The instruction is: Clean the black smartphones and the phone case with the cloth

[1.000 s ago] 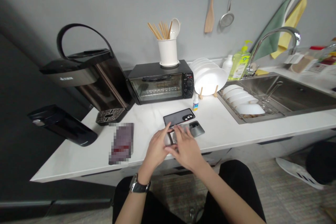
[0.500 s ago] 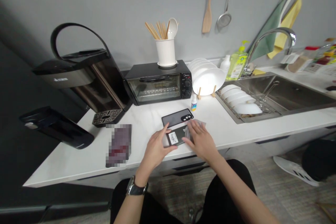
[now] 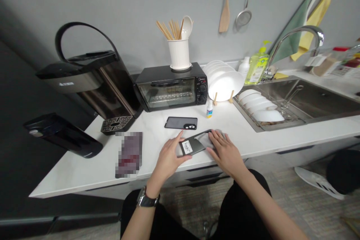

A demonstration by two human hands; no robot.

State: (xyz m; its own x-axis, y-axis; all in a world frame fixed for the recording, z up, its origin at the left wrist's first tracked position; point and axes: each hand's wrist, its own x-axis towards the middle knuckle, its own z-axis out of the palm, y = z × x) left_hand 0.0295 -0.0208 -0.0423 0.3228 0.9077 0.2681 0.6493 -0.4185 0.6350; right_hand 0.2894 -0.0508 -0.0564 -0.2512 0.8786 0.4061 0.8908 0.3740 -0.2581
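A dark phone (image 3: 194, 145) with a white barcode label lies face down on the white counter near its front edge. My left hand (image 3: 169, 156) grips its left end, thumb on the near edge and fingers on the far one. On the phone's right part lies a thin grey cloth (image 3: 203, 139), pressed down under the fingers of my right hand (image 3: 227, 150); part of it is hidden there. Just behind the phone rests a dark-rimmed phone case (image 3: 180, 123), its camera cutouts to the right. Beyond it stands a small white spray bottle (image 3: 209, 110).
A toaster oven (image 3: 171, 92) stands at the back, plates (image 3: 225, 86) in a rack beside it. Right is a sink (image 3: 317, 99) with bowls (image 3: 266, 116). Left are a water dispenser (image 3: 109, 90), a dark flask (image 3: 64, 135) and a blurred-out flat item (image 3: 129, 155).
My right hand has slid right along the phone with the cloth, uncovering more of its back. The phone case has shifted left and turned slightly. My left hand keeps its grip.
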